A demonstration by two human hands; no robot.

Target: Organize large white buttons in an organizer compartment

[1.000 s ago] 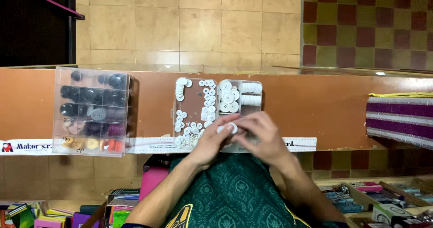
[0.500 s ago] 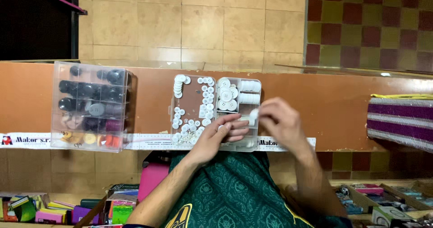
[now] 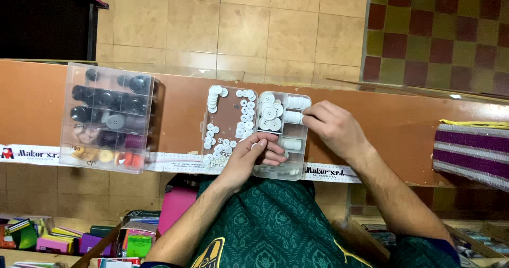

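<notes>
A clear compartmented box [image 3: 281, 171] of white buttons [image 3: 270, 112] lies on the orange counter [image 3: 403, 120], with loose white buttons [image 3: 217, 145] spread just left of it. My left hand [image 3: 254, 156] rests over the box's near compartments, fingers curled on small white buttons. My right hand [image 3: 331, 127] is at the box's right edge, fingertips pinched at a stack of white buttons [image 3: 293, 117] in an upper right compartment.
A second clear box [image 3: 108, 117] of dark and coloured buttons sits at the counter's left. A white measuring strip [image 3: 169, 162] runs along the near edge. Purple striped fabric [image 3: 472, 148] lies at the right. Shelves with coloured goods [image 3: 63, 241] are below.
My right hand has moved away from my left hand, up and to the right, to the box's right side. My left hand has stayed over the near compartments.
</notes>
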